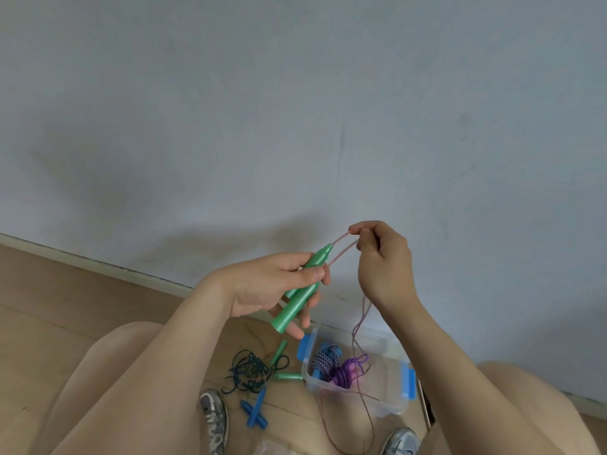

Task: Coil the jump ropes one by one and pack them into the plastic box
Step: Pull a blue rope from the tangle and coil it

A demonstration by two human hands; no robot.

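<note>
**Pink rope held up above the box**

From my seat at the feed, the left hand (262, 287) has its fingers and thumb wrapped round a pair of green handles (297, 298), held side by side and slanting up toward the right. The right hand (384, 257) is raised just right of the handle tips, and its thumb and fingers pinch the thin pink rope (362, 310) where two strands leave the handles. Below that hand the rope hangs slack, passes in front of the plastic box (384, 402) and trails onto the wooden floor (49, 307) near the shoes (213, 418).

The clear box, with blue latches, sits open on the floor by the wall. Inside it lie a blue-and-white rope (323, 357) and, to its right, a coiled purple rope (345, 372). Left of the box a dark teal rope (249, 369) lies in a loose tangle, and nearer to me two blue handles (254, 410) lie crossed.
</note>
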